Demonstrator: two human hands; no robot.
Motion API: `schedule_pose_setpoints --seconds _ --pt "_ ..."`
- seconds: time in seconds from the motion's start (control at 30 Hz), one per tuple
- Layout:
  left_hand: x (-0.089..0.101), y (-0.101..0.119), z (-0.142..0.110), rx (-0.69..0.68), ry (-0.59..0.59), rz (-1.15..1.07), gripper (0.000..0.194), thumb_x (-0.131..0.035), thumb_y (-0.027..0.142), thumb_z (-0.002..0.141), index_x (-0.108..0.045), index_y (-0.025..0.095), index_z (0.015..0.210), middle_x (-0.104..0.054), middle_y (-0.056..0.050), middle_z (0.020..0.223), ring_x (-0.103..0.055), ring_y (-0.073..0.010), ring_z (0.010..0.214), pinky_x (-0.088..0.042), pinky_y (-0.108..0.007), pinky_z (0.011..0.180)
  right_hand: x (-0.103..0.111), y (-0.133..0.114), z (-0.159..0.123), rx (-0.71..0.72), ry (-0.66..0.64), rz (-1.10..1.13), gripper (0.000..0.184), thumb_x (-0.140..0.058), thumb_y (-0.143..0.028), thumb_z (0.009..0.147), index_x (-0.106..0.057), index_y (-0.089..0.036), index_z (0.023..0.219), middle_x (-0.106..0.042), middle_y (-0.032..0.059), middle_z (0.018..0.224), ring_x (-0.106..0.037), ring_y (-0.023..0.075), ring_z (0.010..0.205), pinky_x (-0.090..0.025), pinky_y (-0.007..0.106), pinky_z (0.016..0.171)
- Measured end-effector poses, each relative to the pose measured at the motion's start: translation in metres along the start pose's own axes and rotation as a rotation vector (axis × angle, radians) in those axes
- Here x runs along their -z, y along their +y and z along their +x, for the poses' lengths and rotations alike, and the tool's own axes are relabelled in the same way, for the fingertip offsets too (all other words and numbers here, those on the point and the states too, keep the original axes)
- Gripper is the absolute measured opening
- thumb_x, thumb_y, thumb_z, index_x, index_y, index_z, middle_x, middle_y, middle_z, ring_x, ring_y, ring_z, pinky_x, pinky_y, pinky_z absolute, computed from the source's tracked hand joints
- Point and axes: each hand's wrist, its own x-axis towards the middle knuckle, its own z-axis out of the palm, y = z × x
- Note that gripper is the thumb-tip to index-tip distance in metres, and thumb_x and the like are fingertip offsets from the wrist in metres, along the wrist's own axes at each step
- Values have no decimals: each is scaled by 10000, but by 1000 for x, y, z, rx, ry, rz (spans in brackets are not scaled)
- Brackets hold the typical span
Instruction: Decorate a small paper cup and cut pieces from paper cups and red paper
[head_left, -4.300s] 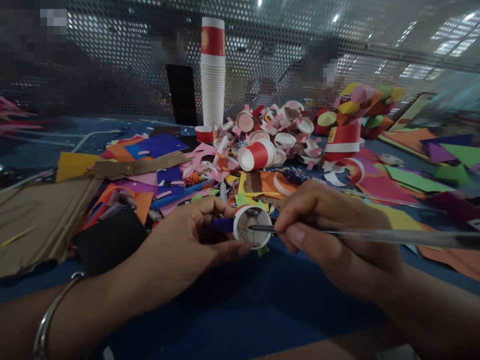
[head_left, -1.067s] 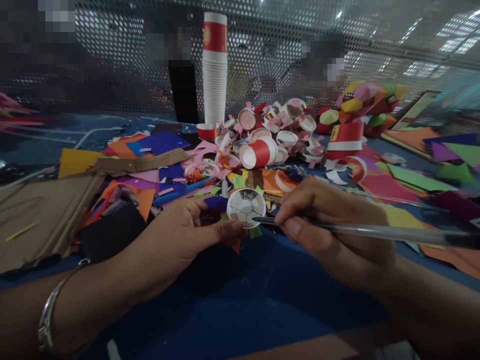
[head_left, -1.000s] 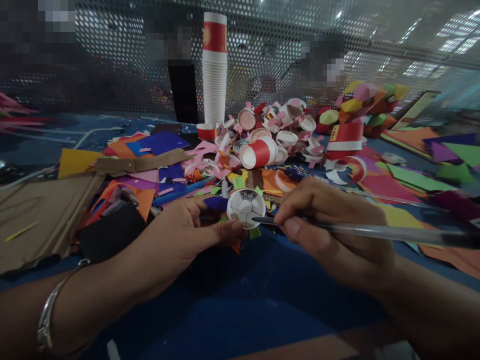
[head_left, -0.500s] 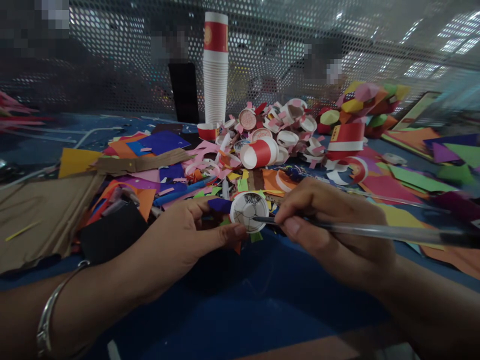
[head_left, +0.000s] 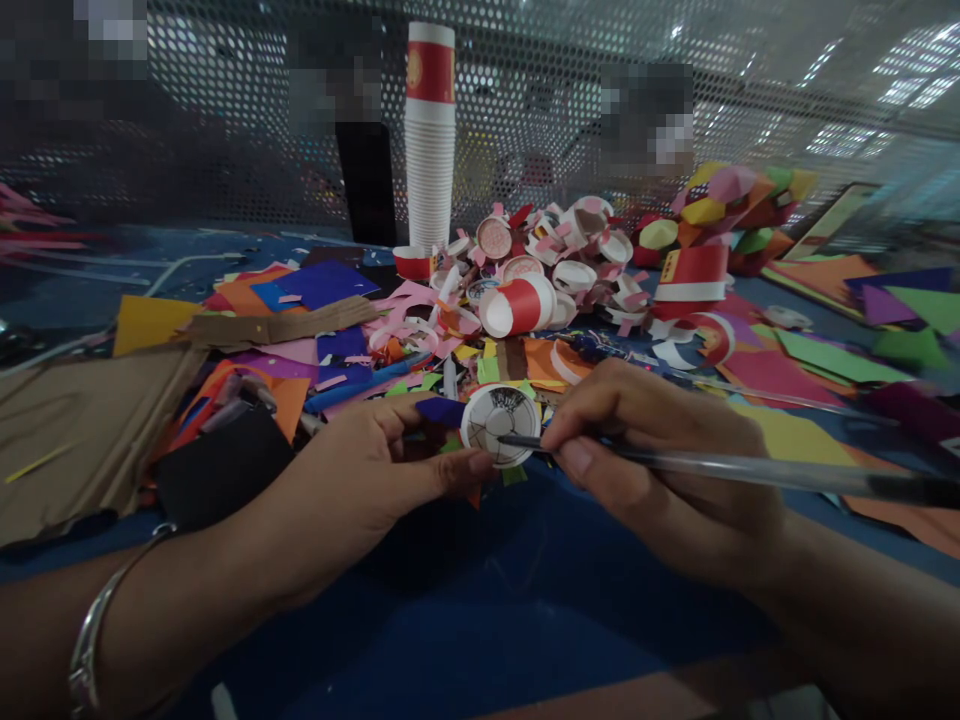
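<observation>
My left hand point(head_left: 390, 455) is closed on a cut paper-cup base point(head_left: 504, 412), thumb at its lower left edge. The white round face bears dark line drawing, with dense strokes near its top. A dark blue paper piece point(head_left: 441, 411) sticks out at its left, and green and orange bits show below. Between the thumb and fingers of my right hand point(head_left: 637, 450) is a pen point(head_left: 720, 468) with a clear barrel. Its dark tip meets the drawn face near the middle. A silver bangle point(head_left: 88, 630) circles my left wrist.
Behind my hands lies a heap of cut cup bases point(head_left: 577, 270) with pink tabs. A tall stack of paper cups point(head_left: 430, 140) stands at the back. Brown paper point(head_left: 82, 430) and coloured sheets point(head_left: 847, 355) cover both sides. A perforated metal panel point(head_left: 225, 150) rises behind the table.
The pen tip has shifted slightly left and down across the drawn face, my right hand moving with it. My left hand keeps its hold on the cup base.
</observation>
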Motion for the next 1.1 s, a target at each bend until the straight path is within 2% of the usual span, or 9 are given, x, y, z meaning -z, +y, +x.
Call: schedule_pose_setpoints --seconds 0.17,0.37,0.47,0.63,0.73,0.87,1.1 --pt "-1 -1 0 12 6 -42 339 -868 419 760 -756 202 995 -796 -51 964 -743 -259 917 -575 -390 874 0 0 0 -6 0 -6 87 -573 -122 865 -641 -175 852 -631 -25 710 -530 72 549 -396 230 492" --pt "-3 0 1 3 -24 -174 330 -841 421 813 -753 184 1026 -787 -57 1013 -739 -214 904 -592 -338 859 -1 -1 1 -30 -19 4 76 -571 -143 870 -637 -170 844 -609 -28 675 -494 66 507 -371 227 462" --pt "-3 2 1 -16 -25 -168 320 -835 425 823 -752 164 988 -791 -69 951 -748 -226 899 -587 -329 852 -1 -1 0 -28 -44 5 76 -572 -146 876 -635 -179 851 -617 -29 670 -507 70 507 -369 231 465" --pt "-2 0 2 -61 -18 -181 320 -835 374 831 -745 202 1085 -798 -55 1011 -753 -230 932 -582 -333 882 -1 0 0 2 -55 31 92 -577 -126 866 -636 -196 860 -632 -26 678 -534 85 517 -382 240 468" --pt "-1 -2 0 -55 -13 -119 285 -831 373 832 -768 218 1062 -797 -42 957 -747 -233 934 -583 -332 882 -1 -1 -1 -22 -19 31 97 -580 -124 874 -639 -199 860 -632 -23 699 -526 85 514 -388 246 463" --pt "-1 -1 -2 -47 -20 -114 295 -860 350 797 -785 246 1063 -799 -31 1025 -741 -212 908 -598 -314 848 -1 -3 -1 -52 -1 18 101 -577 -121 878 -638 -199 857 -619 -28 683 -524 86 512 -399 249 473" --pt "-2 0 -2 -58 -7 -104 326 -860 365 793 -785 233 1082 -799 -44 981 -746 -227 898 -596 -332 852 -1 -2 1 -12 -48 25 106 -575 -115 861 -638 -197 839 -633 -27 697 -541 80 526 -404 243 481"
